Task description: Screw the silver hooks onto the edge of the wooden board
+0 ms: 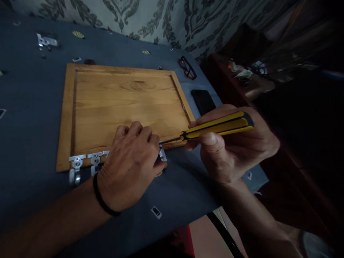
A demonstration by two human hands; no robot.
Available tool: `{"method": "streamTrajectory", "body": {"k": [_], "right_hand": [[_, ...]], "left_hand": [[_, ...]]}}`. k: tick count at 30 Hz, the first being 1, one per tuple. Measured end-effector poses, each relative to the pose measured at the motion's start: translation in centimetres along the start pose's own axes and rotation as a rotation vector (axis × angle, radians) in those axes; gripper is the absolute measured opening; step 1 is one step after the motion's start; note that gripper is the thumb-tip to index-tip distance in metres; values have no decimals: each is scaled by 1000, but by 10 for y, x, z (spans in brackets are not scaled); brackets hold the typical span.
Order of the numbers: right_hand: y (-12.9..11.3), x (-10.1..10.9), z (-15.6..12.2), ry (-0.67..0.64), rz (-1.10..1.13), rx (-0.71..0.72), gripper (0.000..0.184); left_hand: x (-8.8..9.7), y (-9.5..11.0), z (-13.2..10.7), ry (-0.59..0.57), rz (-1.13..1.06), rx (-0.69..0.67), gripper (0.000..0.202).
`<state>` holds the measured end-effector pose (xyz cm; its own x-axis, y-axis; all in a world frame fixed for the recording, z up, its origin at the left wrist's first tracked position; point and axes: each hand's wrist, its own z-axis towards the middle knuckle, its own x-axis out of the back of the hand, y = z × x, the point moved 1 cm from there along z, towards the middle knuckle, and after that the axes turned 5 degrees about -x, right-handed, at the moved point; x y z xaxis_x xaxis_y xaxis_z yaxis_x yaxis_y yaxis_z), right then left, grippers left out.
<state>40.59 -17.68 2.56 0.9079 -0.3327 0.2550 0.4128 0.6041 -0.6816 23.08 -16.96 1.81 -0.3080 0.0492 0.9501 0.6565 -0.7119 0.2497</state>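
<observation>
A framed wooden panel (129, 107) lies flat on the blue-grey cloth. Along its near edge runs a metal hook rail (94, 155) with silver double hooks, its middle hidden under my left hand (131, 165). The fingers of that hand are bent over the rail and panel edge, and the thumb is close against the rightmost hook (162, 155). In my right hand (233, 147) is a yellow and black screwdriver (217, 126), gripped by its handle. Its shaft points left to the rail's right end, where the tip is hard to make out beside my left fingers.
A silver metal piece (47, 40) with small bits beside it lies at the back left. Eyeglasses (187, 67) and a black phone-like object (203, 101) are right of the panel. A patterned wall (150, 21) stands behind; a dark red cluttered surface (242, 86) is at the right.
</observation>
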Motion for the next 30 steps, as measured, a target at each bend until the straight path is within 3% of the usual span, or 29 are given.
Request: {"method": "streamTrajectory", "body": {"k": [11,16,26,30], "right_hand": [[-3,8,8,-161,36,-103,22],[-5,9,10,-247,46,-77,18],[1,1,3,18,-228,203,8],[0,-6,5,273,-109,156,27]], "left_hand": [[-1,0,-1,11,10,-5,27],[0,0,-2,15,-5,-5,24],[1,0,-2,-6,-1,5,19],[2,0,-2,-11,-9,1,22]]}}
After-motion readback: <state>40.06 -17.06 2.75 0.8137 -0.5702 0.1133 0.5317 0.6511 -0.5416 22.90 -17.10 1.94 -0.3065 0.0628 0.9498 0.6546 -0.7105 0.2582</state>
